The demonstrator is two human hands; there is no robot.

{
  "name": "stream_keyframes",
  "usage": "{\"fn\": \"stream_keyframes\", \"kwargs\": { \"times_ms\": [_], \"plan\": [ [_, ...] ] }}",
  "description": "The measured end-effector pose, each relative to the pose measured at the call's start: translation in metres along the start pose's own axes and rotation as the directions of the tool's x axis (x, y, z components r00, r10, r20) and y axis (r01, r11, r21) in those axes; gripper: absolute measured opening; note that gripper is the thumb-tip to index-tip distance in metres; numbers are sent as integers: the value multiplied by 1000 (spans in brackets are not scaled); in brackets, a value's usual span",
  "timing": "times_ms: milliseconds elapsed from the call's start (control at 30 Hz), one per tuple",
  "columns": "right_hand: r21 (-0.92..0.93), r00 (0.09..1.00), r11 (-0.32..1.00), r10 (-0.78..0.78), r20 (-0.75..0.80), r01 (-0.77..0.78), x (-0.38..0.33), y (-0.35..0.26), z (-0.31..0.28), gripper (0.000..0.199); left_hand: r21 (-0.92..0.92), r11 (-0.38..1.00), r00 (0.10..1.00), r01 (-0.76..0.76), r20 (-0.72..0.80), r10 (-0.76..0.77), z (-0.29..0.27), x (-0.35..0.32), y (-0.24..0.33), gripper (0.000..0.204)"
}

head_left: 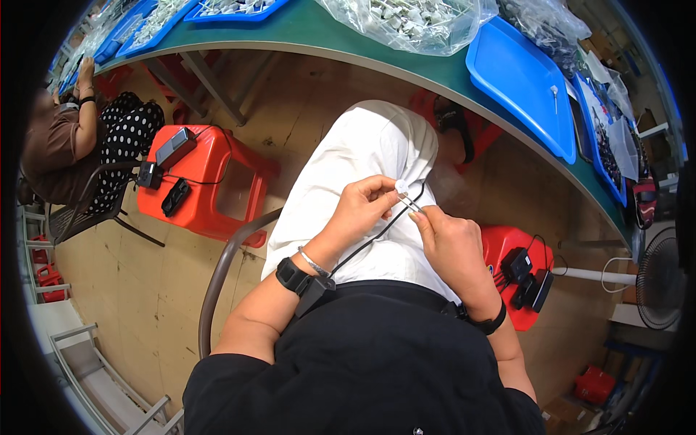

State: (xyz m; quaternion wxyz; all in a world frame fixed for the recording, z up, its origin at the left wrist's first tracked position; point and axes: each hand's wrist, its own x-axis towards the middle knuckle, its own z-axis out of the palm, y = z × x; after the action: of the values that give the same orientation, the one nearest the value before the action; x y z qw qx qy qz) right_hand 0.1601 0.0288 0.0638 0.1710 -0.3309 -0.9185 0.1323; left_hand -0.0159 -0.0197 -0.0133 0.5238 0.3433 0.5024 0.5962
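Over my lap, my left hand (360, 210) pinches a small white plastic piece (401, 187) between thumb and fingertips. My right hand (454, 245) is closed round a thin metal tool with two prongs, which looks like tweezers (411, 203). The prongs' tips meet the white piece, or come very close to it; I cannot tell which. Fine detail of the piece is too small to make out. A black cable runs from my left wrist across the white trousers (341, 167) on my legs.
Ahead curves a green table (312, 29) with an almost bare blue tray (522, 87), a plastic bag of small white parts (409, 22) and other trays. Red stools (196, 181) holding black devices flank me. A person (80, 138) sits at far left; a fan (658, 279) stands right.
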Motion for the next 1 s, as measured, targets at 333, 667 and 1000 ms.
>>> {"fn": "stream_keyframes", "kwargs": {
  "times_ms": [333,667,1000],
  "plan": [
    [-77,985,993,-98,-141,88,1,6,4,20,-29,998,998,50,28,-49,2,-2,6,17],
    [-134,985,987,-104,-138,86,0,3,17,19,-74,997,1000,21,-20,-23,4,-1,5,13],
    [-179,981,978,-130,-147,103,2,1,16,21,-69,997,997,-19,-70,14,6,-2,5,9]
  ]
}}
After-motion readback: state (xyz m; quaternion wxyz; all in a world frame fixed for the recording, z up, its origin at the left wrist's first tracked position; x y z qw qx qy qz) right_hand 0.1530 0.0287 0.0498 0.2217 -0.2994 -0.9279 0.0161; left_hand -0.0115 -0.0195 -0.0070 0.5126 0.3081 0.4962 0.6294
